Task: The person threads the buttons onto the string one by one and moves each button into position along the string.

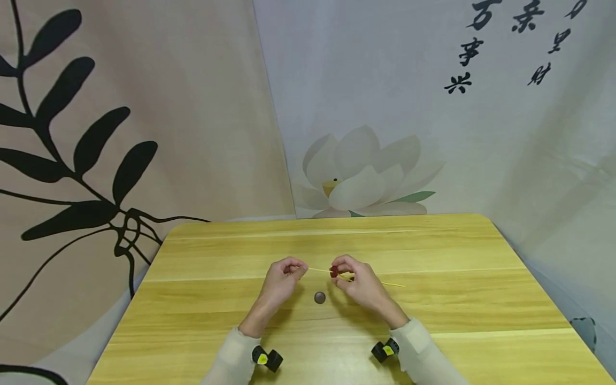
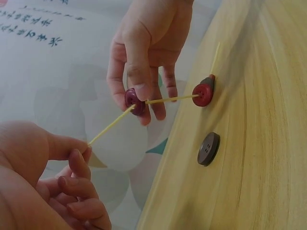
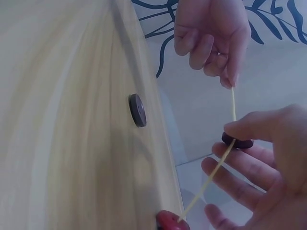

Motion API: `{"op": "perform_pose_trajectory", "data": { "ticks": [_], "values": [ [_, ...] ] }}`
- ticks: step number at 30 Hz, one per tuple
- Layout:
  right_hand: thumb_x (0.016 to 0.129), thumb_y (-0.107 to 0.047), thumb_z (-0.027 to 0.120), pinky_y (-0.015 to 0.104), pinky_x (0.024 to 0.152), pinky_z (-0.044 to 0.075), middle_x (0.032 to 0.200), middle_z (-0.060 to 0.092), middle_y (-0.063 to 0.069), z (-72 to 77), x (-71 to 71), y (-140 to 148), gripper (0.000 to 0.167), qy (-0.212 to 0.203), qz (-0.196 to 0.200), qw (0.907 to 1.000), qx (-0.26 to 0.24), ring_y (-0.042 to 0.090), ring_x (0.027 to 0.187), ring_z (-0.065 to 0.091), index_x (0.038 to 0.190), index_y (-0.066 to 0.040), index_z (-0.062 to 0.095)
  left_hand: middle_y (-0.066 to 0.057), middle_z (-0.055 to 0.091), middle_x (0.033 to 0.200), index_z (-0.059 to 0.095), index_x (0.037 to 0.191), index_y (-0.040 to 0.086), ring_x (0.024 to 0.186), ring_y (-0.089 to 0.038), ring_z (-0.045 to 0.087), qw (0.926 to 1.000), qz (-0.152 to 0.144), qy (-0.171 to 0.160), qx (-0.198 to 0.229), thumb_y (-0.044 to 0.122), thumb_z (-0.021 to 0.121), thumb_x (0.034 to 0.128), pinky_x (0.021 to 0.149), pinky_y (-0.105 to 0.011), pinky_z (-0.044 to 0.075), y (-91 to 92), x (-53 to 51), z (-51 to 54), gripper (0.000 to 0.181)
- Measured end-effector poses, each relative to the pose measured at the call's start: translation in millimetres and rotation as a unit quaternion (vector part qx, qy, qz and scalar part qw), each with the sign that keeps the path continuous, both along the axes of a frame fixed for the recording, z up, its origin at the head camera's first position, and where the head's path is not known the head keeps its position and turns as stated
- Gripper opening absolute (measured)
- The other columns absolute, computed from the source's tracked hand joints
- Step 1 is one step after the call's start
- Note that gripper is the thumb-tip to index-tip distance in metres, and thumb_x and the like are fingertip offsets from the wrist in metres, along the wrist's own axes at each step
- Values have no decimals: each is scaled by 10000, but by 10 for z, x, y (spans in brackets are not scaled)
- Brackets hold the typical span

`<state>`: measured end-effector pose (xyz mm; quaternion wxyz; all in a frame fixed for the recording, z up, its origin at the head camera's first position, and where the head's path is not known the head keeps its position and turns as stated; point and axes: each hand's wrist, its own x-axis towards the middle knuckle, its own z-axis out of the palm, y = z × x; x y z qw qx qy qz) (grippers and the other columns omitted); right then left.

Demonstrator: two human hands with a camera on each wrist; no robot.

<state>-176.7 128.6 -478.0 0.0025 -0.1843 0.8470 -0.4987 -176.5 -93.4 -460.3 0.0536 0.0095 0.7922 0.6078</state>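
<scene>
Between thumb and fingertips, my left hand (image 1: pixel 280 282) pinches one end of a yellow string (image 2: pixel 111 126). To its right, my right hand (image 1: pixel 362 287) holds a dark red button (image 2: pixel 130 99) by its edges, and the string passes through it. Further along the string, a brighter red button (image 2: pixel 202 96) lies at the table surface, with a dark grey piece behind it, partly hidden. The string's other end trails on the table beyond the right hand. A loose brown button (image 1: pixel 320 297) with several holes lies on the wood, between and below the hands.
The wooden table (image 1: pixel 202 299) reaches back to a printed cloth backdrop (image 1: pixel 216 107) with leaves, a lotus and writing. Small black cameras are strapped to both sleeved wrists.
</scene>
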Motion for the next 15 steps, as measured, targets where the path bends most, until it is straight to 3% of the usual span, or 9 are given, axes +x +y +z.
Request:
{"op": "perform_pose_trajectory", "data": {
  "ticks": [6, 15],
  "values": [
    [887, -2, 697, 505, 822, 551, 1055, 734, 119, -13, -12, 14, 269, 23, 61, 10000, -11, 294, 1033, 663, 1140, -48, 618, 0, 533, 772, 683, 1014, -22, 670, -131, 456, 10000, -32, 8, 56, 155, 656, 953, 560, -212, 368, -16, -4, 11, 190],
    [860, -27, 738, 529, 862, 536, 1026, 720, 16, -42, -31, 57, 273, 126, -96, 9996, 220, 273, 1039, 659, 1108, -86, 639, 6, 527, 767, 684, 1000, -18, 666, -128, 450, 10000, 11, -12, 75, 143, 653, 952, 572, -219, 371, -34, -5, 15, 171]
  ]
}}
